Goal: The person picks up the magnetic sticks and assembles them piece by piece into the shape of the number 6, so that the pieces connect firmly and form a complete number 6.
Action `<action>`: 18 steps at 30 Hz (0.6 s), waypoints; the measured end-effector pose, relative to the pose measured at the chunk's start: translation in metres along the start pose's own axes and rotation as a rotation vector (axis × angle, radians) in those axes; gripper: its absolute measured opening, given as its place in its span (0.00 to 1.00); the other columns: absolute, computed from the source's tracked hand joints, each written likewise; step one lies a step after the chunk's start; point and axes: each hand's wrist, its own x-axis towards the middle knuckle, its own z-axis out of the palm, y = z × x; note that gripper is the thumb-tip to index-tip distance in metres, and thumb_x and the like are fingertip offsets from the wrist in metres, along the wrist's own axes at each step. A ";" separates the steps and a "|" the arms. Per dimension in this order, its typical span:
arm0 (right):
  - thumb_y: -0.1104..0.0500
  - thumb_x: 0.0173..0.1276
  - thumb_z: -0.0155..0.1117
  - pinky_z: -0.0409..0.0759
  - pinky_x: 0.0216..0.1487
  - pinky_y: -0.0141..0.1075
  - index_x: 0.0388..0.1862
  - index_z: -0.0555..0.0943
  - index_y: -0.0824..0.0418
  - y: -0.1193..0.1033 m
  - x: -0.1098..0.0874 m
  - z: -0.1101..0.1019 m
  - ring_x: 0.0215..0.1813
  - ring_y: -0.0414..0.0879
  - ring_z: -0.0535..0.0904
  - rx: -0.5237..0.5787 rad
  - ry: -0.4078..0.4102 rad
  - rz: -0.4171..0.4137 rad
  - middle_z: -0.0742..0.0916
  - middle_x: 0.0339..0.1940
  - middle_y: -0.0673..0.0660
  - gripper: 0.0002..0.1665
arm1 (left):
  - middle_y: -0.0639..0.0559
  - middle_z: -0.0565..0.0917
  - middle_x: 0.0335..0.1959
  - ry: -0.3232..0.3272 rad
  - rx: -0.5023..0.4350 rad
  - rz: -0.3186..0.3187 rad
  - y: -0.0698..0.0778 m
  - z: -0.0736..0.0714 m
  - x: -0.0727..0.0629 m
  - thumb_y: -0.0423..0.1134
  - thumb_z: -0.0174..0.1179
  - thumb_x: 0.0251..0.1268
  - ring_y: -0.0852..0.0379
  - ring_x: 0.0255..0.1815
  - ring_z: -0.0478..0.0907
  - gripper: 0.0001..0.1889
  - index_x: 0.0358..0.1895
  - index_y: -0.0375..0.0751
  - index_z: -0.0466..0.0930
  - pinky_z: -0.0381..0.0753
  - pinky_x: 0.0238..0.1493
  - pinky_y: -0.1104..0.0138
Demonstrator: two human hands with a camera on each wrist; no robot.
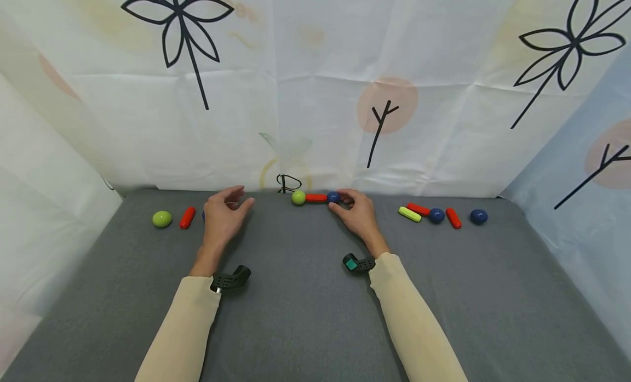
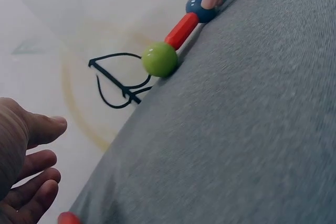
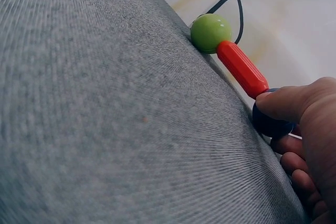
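At the far edge of the table lies a joined row: a green ball (image 1: 298, 198), a red rod (image 1: 316, 198) and a blue ball (image 1: 333, 197). My right hand (image 1: 360, 215) pinches that blue ball between thumb and fingers, and in the right wrist view the thumb covers part of it. To the left of the row is my left hand (image 1: 222, 217), its thumb and fingers apart with nothing between them. A second blue piece, mostly hidden, shows just behind the left hand. Beside it lie a loose red rod (image 1: 187, 217) and a green ball (image 1: 162, 218).
On the right side of the grey table (image 1: 305, 316) lie a yellow-green rod (image 1: 409, 214), a red rod (image 1: 418, 209), a blue ball (image 1: 436, 215), another red rod (image 1: 453, 218) and another blue ball (image 1: 479, 216). A patterned white cloth (image 1: 315, 124) hangs behind the far edge.
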 end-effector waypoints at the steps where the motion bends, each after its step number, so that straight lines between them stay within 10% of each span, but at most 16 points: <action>1: 0.57 0.66 0.74 0.78 0.56 0.47 0.59 0.83 0.65 0.000 0.000 0.000 0.52 0.55 0.81 0.000 -0.001 -0.001 0.88 0.50 0.62 0.25 | 0.35 0.84 0.54 0.004 0.001 0.003 0.000 -0.002 0.000 0.35 0.69 0.67 0.39 0.54 0.81 0.21 0.61 0.30 0.81 0.79 0.55 0.49; 18: 0.57 0.66 0.74 0.78 0.55 0.47 0.59 0.83 0.65 -0.004 -0.002 -0.002 0.52 0.55 0.81 0.004 -0.008 -0.006 0.87 0.49 0.62 0.25 | 0.34 0.84 0.53 -0.006 0.046 0.055 -0.009 -0.028 -0.003 0.31 0.68 0.66 0.37 0.53 0.81 0.19 0.60 0.31 0.82 0.80 0.53 0.49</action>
